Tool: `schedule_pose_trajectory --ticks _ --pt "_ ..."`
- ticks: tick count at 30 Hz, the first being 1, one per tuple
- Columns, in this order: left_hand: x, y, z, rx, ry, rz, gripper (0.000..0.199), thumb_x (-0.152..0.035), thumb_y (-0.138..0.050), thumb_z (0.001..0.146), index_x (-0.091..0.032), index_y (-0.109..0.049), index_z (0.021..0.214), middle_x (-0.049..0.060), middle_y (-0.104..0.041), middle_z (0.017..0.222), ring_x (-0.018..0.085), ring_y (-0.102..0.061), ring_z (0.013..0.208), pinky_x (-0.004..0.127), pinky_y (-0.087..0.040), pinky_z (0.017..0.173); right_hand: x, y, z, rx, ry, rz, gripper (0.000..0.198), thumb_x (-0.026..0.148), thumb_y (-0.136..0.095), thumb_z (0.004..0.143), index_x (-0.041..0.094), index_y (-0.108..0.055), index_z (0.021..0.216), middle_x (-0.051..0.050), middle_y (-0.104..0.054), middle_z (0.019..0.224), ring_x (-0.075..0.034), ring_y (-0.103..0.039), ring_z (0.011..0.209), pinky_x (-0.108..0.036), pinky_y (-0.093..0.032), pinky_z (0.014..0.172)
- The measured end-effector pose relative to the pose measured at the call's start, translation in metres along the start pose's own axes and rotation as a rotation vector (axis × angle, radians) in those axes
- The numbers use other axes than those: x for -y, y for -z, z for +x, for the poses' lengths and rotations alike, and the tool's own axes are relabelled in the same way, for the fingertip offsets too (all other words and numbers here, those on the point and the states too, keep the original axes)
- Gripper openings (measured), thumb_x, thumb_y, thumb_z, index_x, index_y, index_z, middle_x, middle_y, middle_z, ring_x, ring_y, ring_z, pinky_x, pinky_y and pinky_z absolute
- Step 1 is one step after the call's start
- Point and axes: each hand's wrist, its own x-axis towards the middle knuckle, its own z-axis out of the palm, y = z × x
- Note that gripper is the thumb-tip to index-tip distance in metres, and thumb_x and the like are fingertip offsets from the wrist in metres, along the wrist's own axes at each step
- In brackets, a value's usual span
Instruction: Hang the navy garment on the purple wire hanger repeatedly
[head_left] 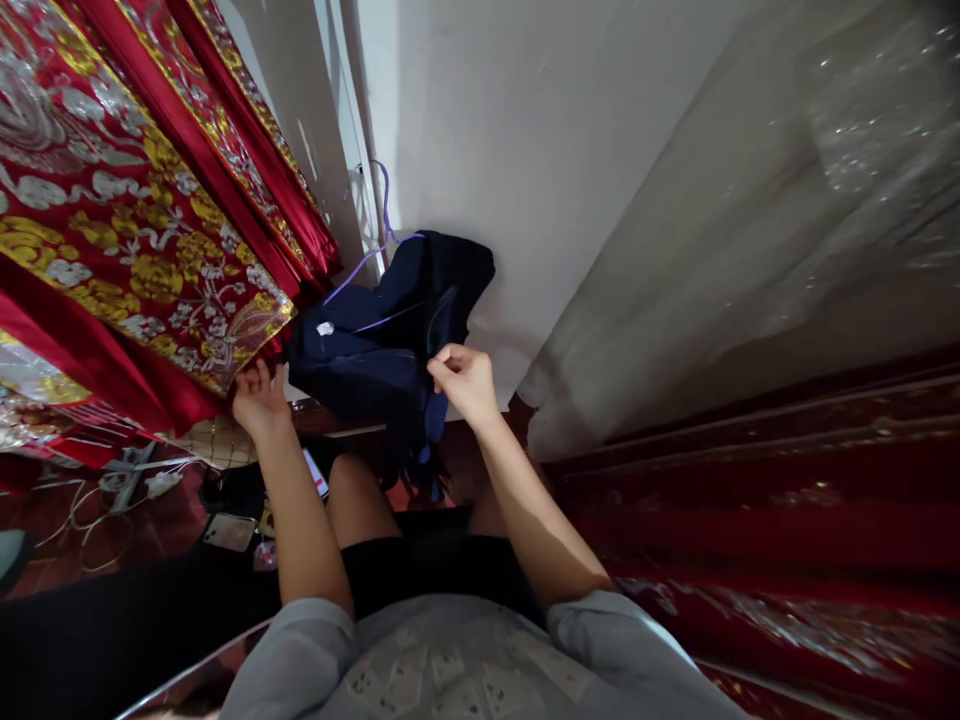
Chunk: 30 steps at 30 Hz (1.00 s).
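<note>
Wall (pixel 570 120): pale, behind.
Navy garment (pixel 352 370): on purple hanger (pixel 389 238), before the wall.
Right hand (pixel 463 378): fingers pinched on its edge.
Left hand (pixel 261 400): fingers parted, beside red embroidered cloth (pixel 172 250).
Risk: tugging could slip garment off hanger.

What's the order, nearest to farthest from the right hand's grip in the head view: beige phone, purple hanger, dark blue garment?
1. Dark blue garment: right at the grip.
2. Purple hanger: above and to the left.
3. Beige phone: well off, lower left.
</note>
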Motion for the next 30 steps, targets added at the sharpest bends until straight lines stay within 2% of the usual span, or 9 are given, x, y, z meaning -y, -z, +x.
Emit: schedule_pose_trajectory --ticks 3,6,11,14,18,23,25,27,30 --pt "0.019 0.027 -0.009 -0.006 0.049 0.037 0.027 -0.042 -0.062 0.084 -0.021 -0.045 0.084 0.001 -0.056 0.088 0.016 -0.068 0.103 0.033 -0.051 0.099 -0.001 0.003 -0.01 0.041 -0.04 0.092 0.018 0.027 -0.063 0.074 0.019 -0.055 0.06 0.003 -0.054 0.046 -0.008 -0.047 0.043 -0.022 -0.032 0.049" --pt "0.028 0.014 -0.035 0.192 -0.005 0.207 0.041 -0.056 -0.066 0.084 -0.021 -0.056 0.104 0.008 -0.063 0.114 0.019 -0.066 0.11 0.034 -0.051 0.1 -0.009 -0.004 -0.028 0.11 -0.101 0.17 0.017 0.028 -0.063 0.074 0.019 -0.057 0.062 0.004 -0.053 0.046 -0.008 -0.046 0.043 -0.022 -0.033 0.049" --pt "0.024 -0.031 -0.042 0.445 -0.45 0.491 0.059 -0.052 -0.074 0.085 -0.021 -0.055 0.131 0.012 -0.058 0.136 0.021 -0.056 0.129 0.036 -0.04 0.116 -0.019 -0.005 -0.053 0.29 -0.19 0.1 0.013 0.027 -0.063 0.075 0.019 -0.058 0.065 0.004 -0.055 0.049 -0.009 -0.048 0.046 -0.022 -0.035 0.051" --pt "0.031 -0.043 -0.026 0.427 -0.573 0.68 0.055 -0.047 -0.079 0.083 -0.018 -0.06 0.126 0.013 -0.06 0.127 0.025 -0.055 0.127 0.04 -0.037 0.119 -0.018 0.003 -0.056 0.417 -0.189 0.031 0.014 0.026 -0.064 0.076 0.018 -0.06 0.065 0.004 -0.055 0.05 -0.009 -0.048 0.047 -0.022 -0.033 0.05" --pt "0.051 -0.045 -0.019 0.388 -0.563 0.736 0.023 -0.038 -0.07 0.09 -0.017 -0.067 0.099 0.008 -0.06 0.1 0.023 -0.061 0.106 0.041 -0.043 0.111 -0.014 0.011 -0.056 0.464 -0.181 0.036 0.017 0.028 -0.065 0.077 0.018 -0.06 0.064 0.003 -0.056 0.051 -0.009 -0.047 0.048 -0.022 -0.032 0.05" --pt "0.04 -0.046 -0.036 0.342 -0.793 0.615 0.017 -0.034 -0.064 0.092 -0.016 -0.065 0.092 0.014 -0.056 0.128 0.026 -0.053 0.13 0.042 -0.037 0.118 -0.015 0.023 -0.057 0.436 -0.163 0.06 0.015 0.025 -0.063 0.076 0.018 -0.059 0.062 0.003 -0.056 0.052 -0.009 -0.049 0.049 -0.023 -0.034 0.053" --pt "0.025 -0.052 -0.037 0.423 -0.775 0.583 0.019 -0.033 -0.062 0.092 -0.015 -0.067 0.095 0.014 -0.059 0.128 0.026 -0.056 0.129 0.039 -0.041 0.115 -0.014 0.028 -0.057 0.409 -0.165 0.061 0.014 0.024 -0.062 0.074 0.019 -0.059 0.061 0.003 -0.055 0.052 -0.01 -0.05 0.049 -0.023 -0.035 0.053" --pt "0.015 -0.056 -0.035 0.456 -0.704 0.575 0.022 -0.034 -0.058 0.092 -0.015 -0.069 0.093 0.01 -0.067 0.11 0.023 -0.064 0.111 0.035 -0.047 0.106 -0.013 0.029 -0.057 0.356 -0.165 0.08 0.011 0.024 -0.062 0.071 0.019 -0.06 0.061 0.003 -0.056 0.055 -0.009 -0.05 0.049 -0.023 -0.036 0.053" --pt "0.014 -0.05 -0.034 0.269 -0.605 0.548 0.026 -0.039 -0.055 0.091 -0.016 -0.065 0.082 0.003 -0.064 0.082 0.018 -0.063 0.087 0.032 -0.05 0.095 -0.012 0.022 -0.057 0.297 -0.167 0.107 0.011 0.025 -0.063 0.069 0.019 -0.059 0.061 0.002 -0.058 0.057 -0.01 -0.05 0.049 -0.024 -0.037 0.052"
